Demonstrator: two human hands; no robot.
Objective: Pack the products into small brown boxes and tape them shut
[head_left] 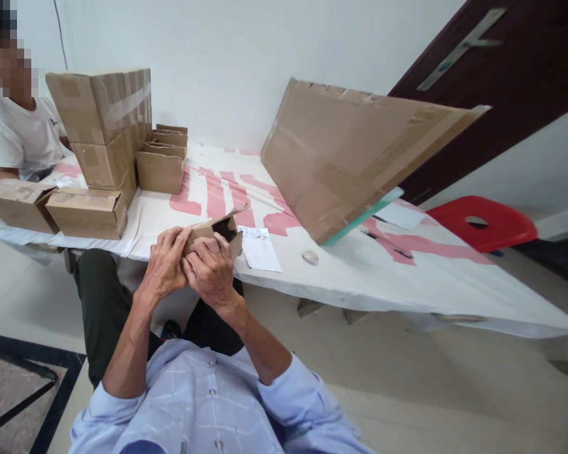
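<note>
A small brown cardboard box [202, 231] is held between both hands at the table's near edge. Its right end gapes, with a flap sticking up and the inside dark. My left hand [166, 261] wraps round the box's left end, fingers over the top. Across the near side lies my right hand [211, 268], its fingers bent against the cardboard beside the opening. The two hands touch or nearly touch at the thumbs. What the fingertips press on underneath is hidden.
Taped boxes [108, 104] are stacked at the left, with open boxes [161, 170] behind. A large cardboard sheet [350, 151] leans on the table [341, 277]. A paper slip [260, 250] lies near my right hand. A red stool [483, 224] stands right; a person [21, 139] sits far left.
</note>
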